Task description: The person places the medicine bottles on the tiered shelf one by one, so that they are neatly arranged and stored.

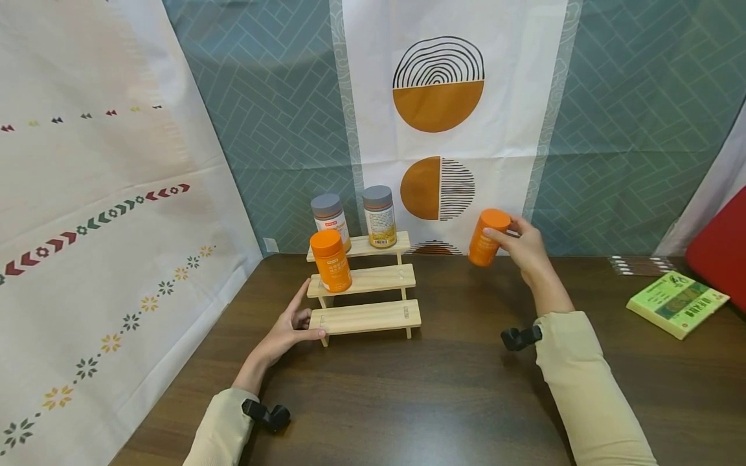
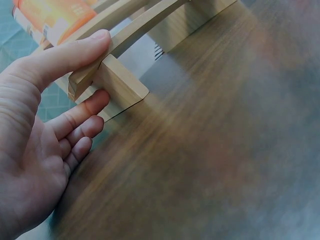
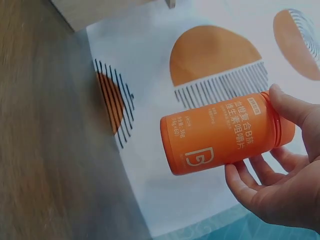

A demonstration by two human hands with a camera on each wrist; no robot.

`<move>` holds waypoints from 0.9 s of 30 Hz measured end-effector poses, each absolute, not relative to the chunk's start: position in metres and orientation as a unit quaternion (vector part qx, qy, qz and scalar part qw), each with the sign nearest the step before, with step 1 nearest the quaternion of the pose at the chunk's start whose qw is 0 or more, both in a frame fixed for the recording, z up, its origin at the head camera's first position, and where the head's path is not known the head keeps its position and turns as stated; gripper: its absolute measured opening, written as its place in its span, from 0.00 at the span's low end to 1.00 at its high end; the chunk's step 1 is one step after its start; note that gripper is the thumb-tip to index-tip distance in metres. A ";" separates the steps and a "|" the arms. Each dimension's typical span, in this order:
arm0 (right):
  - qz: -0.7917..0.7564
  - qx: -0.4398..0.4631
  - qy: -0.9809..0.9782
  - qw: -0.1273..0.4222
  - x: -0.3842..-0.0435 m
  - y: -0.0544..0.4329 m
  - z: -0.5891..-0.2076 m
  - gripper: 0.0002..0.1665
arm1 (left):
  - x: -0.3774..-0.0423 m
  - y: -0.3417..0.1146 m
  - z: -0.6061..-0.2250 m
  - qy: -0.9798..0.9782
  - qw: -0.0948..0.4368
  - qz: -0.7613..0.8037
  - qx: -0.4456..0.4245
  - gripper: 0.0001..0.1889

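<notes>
My right hand (image 1: 520,244) holds an orange vitamin bottle (image 1: 483,249) up near the back wall. In the right wrist view the thumb and fingers grip this bottle (image 3: 220,135) around its cap end, its printed label showing. My left hand (image 1: 283,333) grips the left end of a three-step wooden display stand (image 1: 367,317). The left wrist view shows its thumb lying on the lowest board (image 2: 120,42), fingers curled beside the leg. Another orange bottle (image 1: 331,262) stands on the middle step. Two grey-capped bottles, one left (image 1: 329,217) and one right (image 1: 381,220), stand on the top step.
A green-and-yellow box (image 1: 678,304) lies on the dark wooden table (image 1: 454,401) at the right. Behind it are a brown strip with white marks (image 1: 641,265) and a red object (image 1: 723,249). Patterned cloth (image 1: 280,129) hangs along the back and left.
</notes>
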State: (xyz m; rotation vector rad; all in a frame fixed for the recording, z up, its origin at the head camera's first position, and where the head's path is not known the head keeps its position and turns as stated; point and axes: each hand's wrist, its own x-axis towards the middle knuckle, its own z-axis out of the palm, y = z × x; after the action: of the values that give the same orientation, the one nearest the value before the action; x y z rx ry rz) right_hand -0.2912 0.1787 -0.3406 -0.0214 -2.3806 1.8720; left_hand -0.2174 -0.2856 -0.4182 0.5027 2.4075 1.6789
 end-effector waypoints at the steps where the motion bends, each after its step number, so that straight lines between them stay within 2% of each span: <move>1: 0.617 -0.004 -0.785 0.058 -0.291 0.177 -0.339 0.45 | -0.217 -0.286 -0.418 0.806 0.082 0.562 0.168 0.57; 17: 0.643 0.067 -0.759 0.077 -0.273 0.147 -0.312 0.42 | -0.216 -0.286 -0.417 0.811 0.082 0.558 0.155 0.57; 27: 0.652 0.103 -0.748 0.069 -0.265 0.128 -0.307 0.39 | -0.216 -0.285 -0.416 0.808 0.084 0.560 0.161 0.56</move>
State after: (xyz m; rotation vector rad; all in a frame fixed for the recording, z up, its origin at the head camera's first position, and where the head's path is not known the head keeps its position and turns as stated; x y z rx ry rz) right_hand -0.2654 0.1282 -0.3066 0.3111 -2.2522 1.9639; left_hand -0.2155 -0.2849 -0.4157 0.4809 2.4114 1.6727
